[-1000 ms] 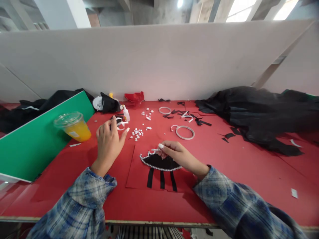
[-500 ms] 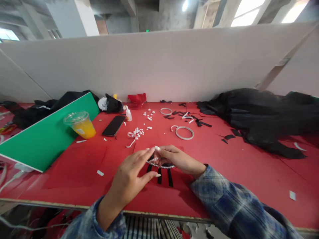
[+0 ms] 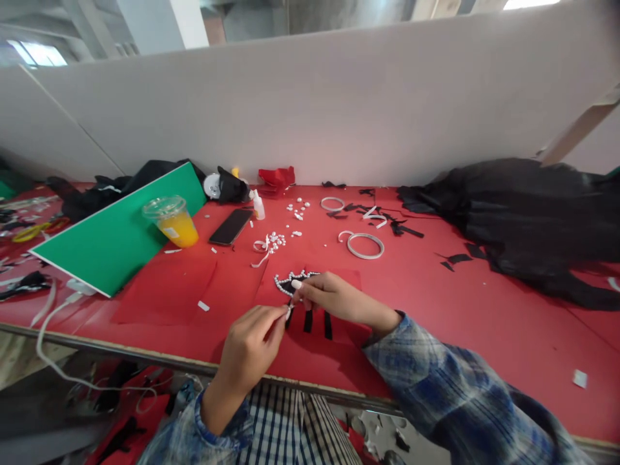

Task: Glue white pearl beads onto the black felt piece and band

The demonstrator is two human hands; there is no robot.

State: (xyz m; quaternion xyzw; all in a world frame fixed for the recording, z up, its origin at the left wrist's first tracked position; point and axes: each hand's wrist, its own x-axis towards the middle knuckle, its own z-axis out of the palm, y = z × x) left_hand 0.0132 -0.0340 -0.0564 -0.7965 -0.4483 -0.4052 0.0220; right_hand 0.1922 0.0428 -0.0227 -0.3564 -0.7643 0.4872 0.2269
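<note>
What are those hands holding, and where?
Both hands, left and right, pinch the bead trim at the black piece's left edge.

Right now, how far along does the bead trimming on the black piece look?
Done: a bead row lines the top edge of the black piece. In hand: the right hand presses the beads while the left hand pinches something small beside them. Left: the lower edge is hidden by the hands, so I cannot tell. Loose beads lie unused on the red table.
</note>
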